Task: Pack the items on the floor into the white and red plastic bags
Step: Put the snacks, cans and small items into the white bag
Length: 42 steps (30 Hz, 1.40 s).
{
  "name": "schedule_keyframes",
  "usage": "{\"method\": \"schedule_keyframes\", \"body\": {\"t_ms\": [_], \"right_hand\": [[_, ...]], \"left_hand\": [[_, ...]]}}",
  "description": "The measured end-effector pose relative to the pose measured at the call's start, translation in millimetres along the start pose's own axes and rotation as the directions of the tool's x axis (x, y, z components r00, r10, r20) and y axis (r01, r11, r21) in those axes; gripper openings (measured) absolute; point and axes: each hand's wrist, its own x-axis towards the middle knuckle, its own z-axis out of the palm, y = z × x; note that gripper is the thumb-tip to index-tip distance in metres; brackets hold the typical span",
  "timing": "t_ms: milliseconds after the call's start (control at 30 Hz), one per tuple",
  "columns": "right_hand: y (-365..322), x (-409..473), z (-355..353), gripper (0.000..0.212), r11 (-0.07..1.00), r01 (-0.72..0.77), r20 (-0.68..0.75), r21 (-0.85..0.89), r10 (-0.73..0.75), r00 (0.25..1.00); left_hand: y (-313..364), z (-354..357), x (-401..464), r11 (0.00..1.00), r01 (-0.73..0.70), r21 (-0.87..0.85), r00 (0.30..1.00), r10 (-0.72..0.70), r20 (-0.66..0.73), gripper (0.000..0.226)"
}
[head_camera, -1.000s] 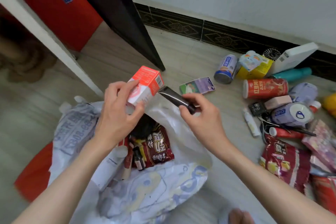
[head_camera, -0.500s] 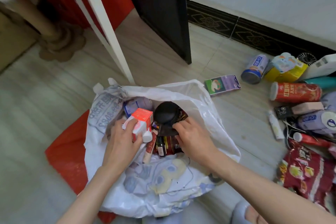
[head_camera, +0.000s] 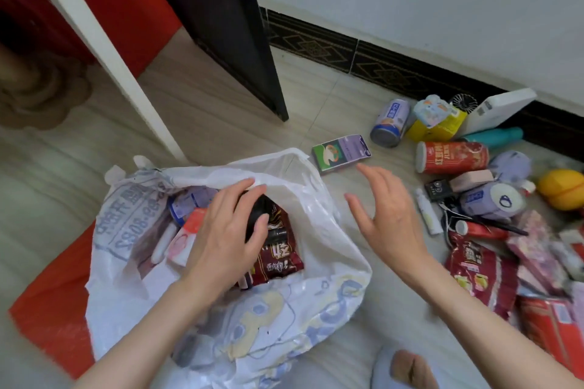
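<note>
The white plastic bag (head_camera: 328,262) lies open on the floor, on top of the red bag (head_camera: 53,290). Inside it are the orange-and-white box (head_camera: 186,234), a dark red snack packet (head_camera: 278,259) and a black round object (head_camera: 256,215). My left hand (head_camera: 227,237) is inside the bag's mouth, fingers resting on the black object. My right hand (head_camera: 385,215) hovers open above the floor, just right of the bag, holding nothing. A green-and-purple box (head_camera: 341,153) lies on the floor beyond it.
Several loose items crowd the floor at right: a blue can (head_camera: 390,123), a red can (head_camera: 452,156), a yellow box (head_camera: 439,123), a white box (head_camera: 499,110), a red snack bag (head_camera: 480,275). A dark door (head_camera: 227,25) and white post (head_camera: 104,50) stand behind the bag.
The orange box and the dark tube went down into the white bag. My left hand let the box go and moved onto the black object. My right hand came out, open, toward the right.
</note>
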Motion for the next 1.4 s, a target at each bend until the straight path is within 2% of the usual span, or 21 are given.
{"method": "schedule_keyframes", "body": {"t_ms": [67, 133, 200, 300, 400, 567, 733, 900, 1000, 1100, 1167, 1267, 1400], "right_hand": [[39.9, -5.3, -7.3, 0.046, 0.987, -0.136, 0.018, -0.089, 0.138, 0.99], [75.3, -10.6, -9.7, 0.044, 0.951, -0.271, 0.049, -0.148, 0.281, 0.958], [104.5, -13.8, -7.3, 0.045, 0.912, -0.358, 0.08, -0.201, 0.379, 0.922], [130.2, -15.0, 0.5, 0.044, 0.861, -0.433, 0.115, -0.267, 0.474, 0.873], [141.8, -14.0, 11.4, 0.042, 0.824, -0.494, 0.152, -0.278, 0.546, 0.824], [153.0, -14.0, 25.3, 0.047, 0.814, -0.507, 0.186, -0.283, 0.565, 0.804], [153.9, -4.3, 31.5, 0.047, 0.806, -0.551, 0.174, -0.218, 0.587, 0.791], [124.1, 16.6, 21.8, 0.046, 0.798, -0.597, 0.134, 0.084, 0.585, 0.8], [92.1, 29.7, 12.8, 0.038, 0.751, -0.587, 0.103, 0.302, 0.587, 0.803], [58.7, 35.5, 1.1, 0.031, 0.702, -0.545, 0.1, 0.459, 0.568, 0.817], [37.9, 35.8, -2.6, 0.029, 0.703, -0.52, 0.115, 0.485, 0.539, 0.835], [-1.0, 34.6, -4.7, 0.03, 0.761, -0.458, 0.124, 0.46, 0.455, 0.882], [-61.7, 21.9, -7.6, 0.029, 0.871, -0.239, 0.142, 0.429, 0.196, 0.97]], "left_hand": [[15.7, 11.2, 33.6, 0.992, -0.127, 0.019, 0.991, 0.126, 0.051, 0.047], [27.1, 28.2, 72.8, 0.974, -0.215, 0.076, 0.966, 0.2, 0.165, 0.054], [35.7, 51.6, 113.0, 0.967, -0.217, 0.134, 0.939, 0.169, 0.3, 0.063], [41.5, 92.4, 163.0, 0.978, -0.121, 0.168, 0.888, 0.031, 0.459, 0.061], [40.5, 123.4, 190.6, 0.97, -0.105, 0.218, 0.853, -0.025, 0.522, 0.069], [25.4, 163.7, 191.9, 0.936, -0.187, 0.299, 0.814, -0.023, 0.58, 0.078], [22.2, 170.5, 185.9, 0.943, -0.162, 0.29, 0.89, 0.013, 0.456, 0.07], [36.7, 148.5, 183.0, 0.978, -0.169, 0.118, 0.925, 0.117, 0.361, 0.068], [48.9, 120.5, 169.9, 0.983, -0.186, -0.002, 0.965, 0.183, 0.188, 0.065], [58.4, 86.0, 146.0, 0.974, -0.217, -0.07, 0.974, 0.221, 0.054, 0.065], [57.0, 61.0, 132.2, 0.978, -0.201, -0.061, 0.98, 0.201, -0.015, 0.064], [43.0, 22.6, 111.4, 0.993, -0.117, -0.031, 0.988, 0.113, -0.109, 0.062], [15.0, -21.2, 62.6, 1.0, -0.003, -0.006, 0.984, 0.002, -0.176, 0.062]]}}
